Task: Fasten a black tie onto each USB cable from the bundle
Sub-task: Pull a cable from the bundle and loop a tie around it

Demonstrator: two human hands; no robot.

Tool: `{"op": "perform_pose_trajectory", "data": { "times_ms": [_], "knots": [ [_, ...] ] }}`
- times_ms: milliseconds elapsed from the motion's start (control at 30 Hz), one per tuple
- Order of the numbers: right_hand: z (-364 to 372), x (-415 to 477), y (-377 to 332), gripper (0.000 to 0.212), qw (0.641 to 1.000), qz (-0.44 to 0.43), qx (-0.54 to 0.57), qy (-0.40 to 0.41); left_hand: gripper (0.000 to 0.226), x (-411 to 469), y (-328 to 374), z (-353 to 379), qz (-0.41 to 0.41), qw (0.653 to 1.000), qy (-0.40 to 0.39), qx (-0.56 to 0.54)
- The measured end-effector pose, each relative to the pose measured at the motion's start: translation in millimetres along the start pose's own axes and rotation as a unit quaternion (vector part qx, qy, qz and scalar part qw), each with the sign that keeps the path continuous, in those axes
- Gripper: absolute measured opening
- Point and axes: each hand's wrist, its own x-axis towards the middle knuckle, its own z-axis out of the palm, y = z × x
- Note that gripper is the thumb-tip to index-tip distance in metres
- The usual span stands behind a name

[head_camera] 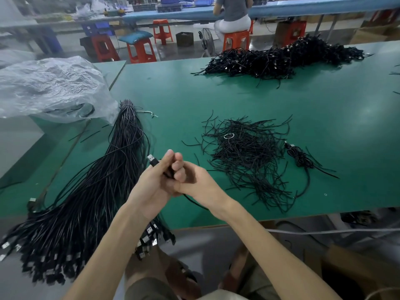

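A crinkled clear plastic bag (49, 87) fills the upper left of my view. Below it, a long glossy bundle (91, 191) of black cords fans across the matte green table (216, 94). At centre my left hand (151, 182) and right hand (195, 184) meet, fingers curled round one cable (154, 163). Its silver plug (150, 158) juts past the left fingertips, and its cord trails under the right wrist. To the right lies a tangled heap of thin black ties (246, 156).
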Motion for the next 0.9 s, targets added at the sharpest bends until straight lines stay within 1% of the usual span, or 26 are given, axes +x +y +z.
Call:
{"op": "perform_pose_trajectory", "data": {
  "times_ms": [33, 100, 167, 233, 300, 333, 400, 467, 500, 533, 667, 800, 900],
  "knots": [
    [-2.0, 0.4, -0.4, 0.038, 1.0, -0.005, -0.002, 0.003, 0.029, -1.5, -1.5, 1.0, -0.001, 1.0, -0.006, 0.019],
    [-3.9, 1.2, 1.4, 0.031, 1.0, -0.012, -0.011, 0.015, 0.029, -3.0, -4.1, 4.2, 0.001, 1.0, -0.006, 0.022],
    [-2.0, 0.2, 4.5, 0.024, 0.998, -0.025, -0.014, 0.05, 0.028, -4.5, -3.3, 7.4, -0.005, 1.0, -0.007, 0.01],
    [2.7, -2.2, 8.5, 0.027, 0.993, -0.042, -0.016, 0.105, 0.021, -5.2, -0.6, 9.0, -0.012, 0.999, -0.017, 0.027],
    [7.6, -5.5, 14.7, 0.033, 0.988, -0.063, -0.008, 0.138, 0.015, -6.4, 3.3, 9.8, -0.018, 0.998, -0.04, 0.055],
    [9.5, -6.9, 17.6, 0.032, 0.986, -0.075, 0.006, 0.147, 0.016, -6.9, 5.1, 10.1, -0.021, 0.996, -0.057, 0.064],
    [12.4, -8.8, 20.1, 0.024, 0.98, -0.1, 0.051, 0.164, 0.023, -9.3, 7.9, 11.0, -0.025, 0.993, -0.088, 0.076],
    [12.6, -10.1, 20.2, 0.017, 0.975, -0.114, 0.086, 0.168, 0.029, -11.6, 9.1, 11.2, -0.02, 0.992, -0.094, 0.078],
    [12.4, -10.6, 19.7, 0.018, 0.975, -0.115, 0.09, 0.165, 0.029, -11.9, 9.4, 11.0, -0.015, 0.992, -0.091, 0.083],
    [12.6, -11.2, 18.8, 0.02, 0.976, -0.111, 0.09, 0.162, 0.029, -12.1, 9.5, 11.0, -0.009, 0.992, -0.086, 0.094],
    [12.9, -11.0, 15.7, 0.014, 0.975, -0.094, 0.105, 0.17, 0.03, -12.0, 12.1, 8.1, 0.01, 0.983, -0.088, 0.162],
    [13.6, -14.5, 13.7, 0.031, 0.971, -0.076, 0.165, 0.153, 0.026, -16.1, 15.1, 4.1, 0.002, 0.978, -0.128, 0.166],
    [16.1, -17.8, 19.1, 0.036, 0.973, -0.071, 0.169, 0.141, 0.028, -17.9, 15.5, -3.0, -0.015, 0.971, -0.145, 0.19]
  ]
}}
